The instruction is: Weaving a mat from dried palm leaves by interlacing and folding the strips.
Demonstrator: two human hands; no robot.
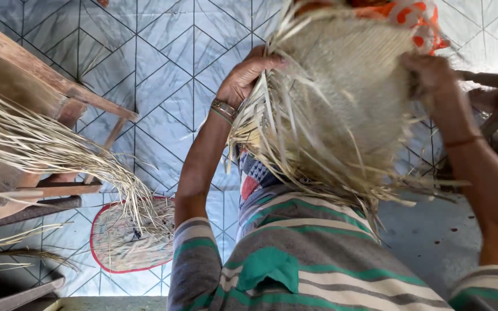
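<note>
Straw, pale and dry, fills the space between the two hands: a half-woven mat [341, 98] with loose strands fraying off its lower edge is held up in front of the person's chest. Left hand [248, 75] grips the mat's left edge, fingers curled over the top of the weave, a metal bracelet [223, 108] and a thin green band sitting at the wrist. Right hand [433, 78] clamps the mat's right edge, with a thin red thread around that wrist; the two hands are well apart, one on each side of the piece. An orange and white patterned cloth [416, 17] shows just above the mat's far right corner. Below the arms is the person's shirt [306, 259], striped grey, green and white. To the left, a long bundle of loose straw [47, 144] droops off a wooden bench [41, 80], its tips hanging over a round woven fan with a red rim [125, 236] that lies on the pale blue patterned floor [162, 57].
</note>
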